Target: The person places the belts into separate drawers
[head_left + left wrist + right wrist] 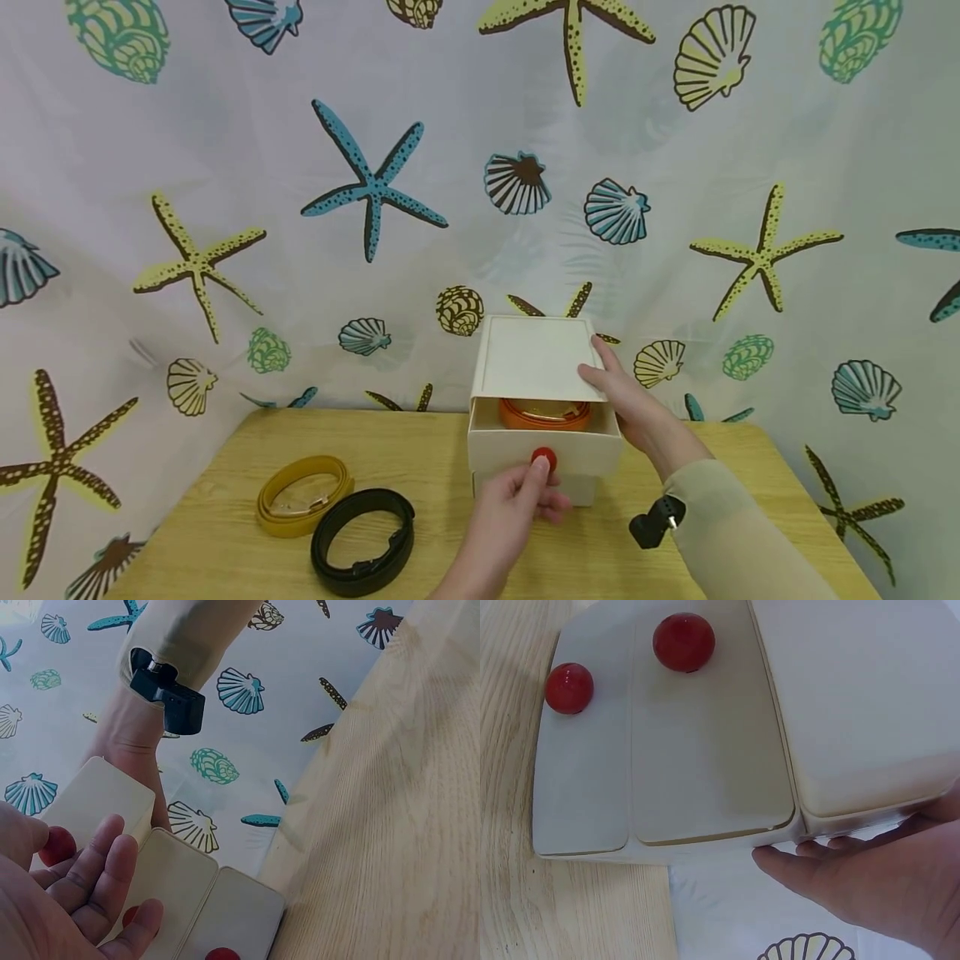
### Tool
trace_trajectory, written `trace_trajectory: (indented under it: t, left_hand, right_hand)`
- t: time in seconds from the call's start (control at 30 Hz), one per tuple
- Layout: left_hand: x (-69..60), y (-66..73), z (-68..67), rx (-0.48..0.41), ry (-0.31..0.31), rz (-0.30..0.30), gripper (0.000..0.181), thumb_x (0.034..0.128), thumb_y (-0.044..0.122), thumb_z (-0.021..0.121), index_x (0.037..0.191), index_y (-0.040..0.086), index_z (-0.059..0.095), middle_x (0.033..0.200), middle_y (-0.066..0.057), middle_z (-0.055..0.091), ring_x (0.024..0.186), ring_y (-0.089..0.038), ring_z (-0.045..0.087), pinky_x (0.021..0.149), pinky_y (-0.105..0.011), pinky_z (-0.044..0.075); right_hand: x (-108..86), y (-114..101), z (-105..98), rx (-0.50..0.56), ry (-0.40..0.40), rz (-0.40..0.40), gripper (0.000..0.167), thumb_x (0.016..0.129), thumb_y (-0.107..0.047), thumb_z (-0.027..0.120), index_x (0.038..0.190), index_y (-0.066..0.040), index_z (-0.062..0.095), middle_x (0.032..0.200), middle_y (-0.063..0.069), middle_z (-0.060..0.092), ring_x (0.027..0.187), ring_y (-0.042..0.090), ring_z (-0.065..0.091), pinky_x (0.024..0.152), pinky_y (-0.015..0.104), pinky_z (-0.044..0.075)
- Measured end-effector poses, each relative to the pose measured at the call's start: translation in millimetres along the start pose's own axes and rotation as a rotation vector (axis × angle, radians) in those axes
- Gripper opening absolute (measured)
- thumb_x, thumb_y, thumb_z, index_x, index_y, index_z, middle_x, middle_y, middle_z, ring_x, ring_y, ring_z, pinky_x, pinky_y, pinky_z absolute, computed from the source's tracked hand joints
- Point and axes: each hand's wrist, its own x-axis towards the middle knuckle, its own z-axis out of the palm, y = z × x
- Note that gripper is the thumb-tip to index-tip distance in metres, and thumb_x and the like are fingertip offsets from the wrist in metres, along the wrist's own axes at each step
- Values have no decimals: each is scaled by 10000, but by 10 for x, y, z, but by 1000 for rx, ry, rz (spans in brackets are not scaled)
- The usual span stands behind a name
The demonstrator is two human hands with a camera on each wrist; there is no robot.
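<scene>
Left hand [516,495] pinches red knob [549,454] of the open top drawer [591,453], orange belt [543,420] inside, while right hand [628,395], fingers spread, rests on white box's [534,358] right side, likely steadying it.

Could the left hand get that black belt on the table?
Probably yes: nothing covers the black belt, and the table between looks free. But the left hand pinches the red knob, so it would need to let go first.
</scene>
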Motion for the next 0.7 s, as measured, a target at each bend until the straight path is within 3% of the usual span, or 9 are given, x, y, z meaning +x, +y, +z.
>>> trace_trajectory:
  t: [0.4, 0.5, 0.7]
  left_hand:
    - [167, -38, -20, -29, 11, 35, 554, 1145, 497, 591, 1115, -26, 769, 891, -87, 819, 812, -280, 797, 874, -374, 634]
    - [236, -52, -25, -53, 16, -2, 557, 1125, 519, 623, 1128, -17, 775, 893, -77, 819, 826, -279, 800, 859, -351, 637]
    - [268, -4, -13, -16, 25, 4, 564, 1155, 498, 568, 1177, -30, 765, 930, -84, 823, 854, -282, 794, 811, -344, 620]
  right_hand:
    - [7, 8, 9, 5, 6, 14, 804, 1187, -325, 472, 1776, -334, -74, 1838, 141, -117, 1679, 425, -51, 1304, 703, 77]
    - [6, 3, 15, 5, 13, 14, 803, 1184, -324, 476, 1777, -337, -65, 1839, 146, -96, 1678, 428, -41, 1298, 716, 77]
    - [0, -8, 6, 9, 24, 33, 798, 1181, -338, 481, 1776, -362, -51, 1839, 155, -71, 1669, 468, 40, 1276, 746, 154]
